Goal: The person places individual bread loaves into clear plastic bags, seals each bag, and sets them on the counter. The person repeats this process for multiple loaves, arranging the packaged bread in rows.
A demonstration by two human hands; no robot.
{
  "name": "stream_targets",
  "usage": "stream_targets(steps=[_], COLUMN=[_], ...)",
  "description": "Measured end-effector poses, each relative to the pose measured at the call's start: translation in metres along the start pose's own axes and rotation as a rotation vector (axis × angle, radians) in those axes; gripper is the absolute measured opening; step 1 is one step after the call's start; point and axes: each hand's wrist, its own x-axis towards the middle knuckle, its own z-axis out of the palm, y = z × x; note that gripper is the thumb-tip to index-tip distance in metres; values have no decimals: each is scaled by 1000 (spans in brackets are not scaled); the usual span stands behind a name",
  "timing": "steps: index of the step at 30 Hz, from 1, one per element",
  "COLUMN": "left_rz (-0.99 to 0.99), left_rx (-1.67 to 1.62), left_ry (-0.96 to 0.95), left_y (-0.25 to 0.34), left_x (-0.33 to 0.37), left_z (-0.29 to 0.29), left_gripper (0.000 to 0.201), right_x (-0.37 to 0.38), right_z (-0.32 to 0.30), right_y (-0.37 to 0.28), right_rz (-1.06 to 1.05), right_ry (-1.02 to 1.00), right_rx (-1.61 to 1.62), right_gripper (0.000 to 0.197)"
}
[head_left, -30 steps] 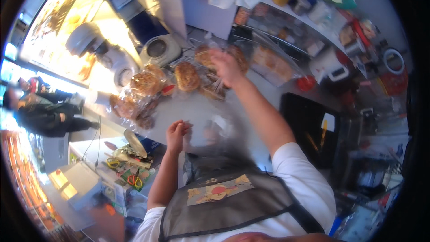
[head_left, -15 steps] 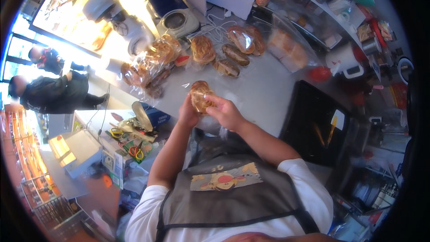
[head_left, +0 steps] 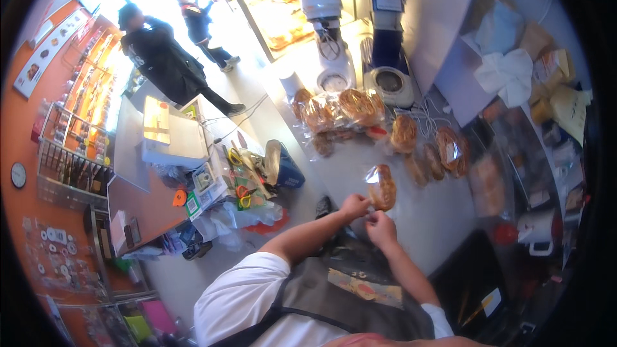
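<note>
A golden-brown bread [head_left: 384, 189] in a clear plastic bag lies at the near edge of the grey worktop [head_left: 418, 217]. My left hand [head_left: 355, 207] is closed on the gathered near end of the bag. Close beside it, my right hand [head_left: 382, 227] pinches the same bag end, its fingertips pressed together. The bread itself sits just beyond both hands, untouched by the fingers. Further back stand more bagged breads [head_left: 403, 133], among them a cluster [head_left: 360, 106] in shiny film.
Dark oval breads [head_left: 433, 160] and a bagged loaf [head_left: 487, 186] lie to the right. A black tray [head_left: 469, 276] is at the near right. Behind are a stand mixer [head_left: 321, 9] and a scale [head_left: 389, 83]. Scissors [head_left: 244, 194] lie left; two people [head_left: 160, 54] stand beyond.
The view has swung left. My right hand has slid off the bread to the bag's near end, and my left hand has left the bread's side to close there too.
</note>
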Motion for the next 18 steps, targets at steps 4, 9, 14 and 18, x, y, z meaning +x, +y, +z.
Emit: stream_targets(steps=[4,9,14,18], left_rz=[11,-16,54,148], left_rx=[-85,-276,-2,101], left_ry=[38,63,157,222], left_y=[-1,-4,12,21], left_x=[9,32,38,34], left_z=[6,7,-1,-1], left_gripper=[28,28,29,33], right_x=[7,16,15,12], right_z=[5,13,18,16], right_y=[-3,7,17,17], right_rz=[-50,-111,-194,-226], right_ry=[90,200,188,146], right_rx=[-176,-155,-192,-216], right_gripper=[19,8,5,7])
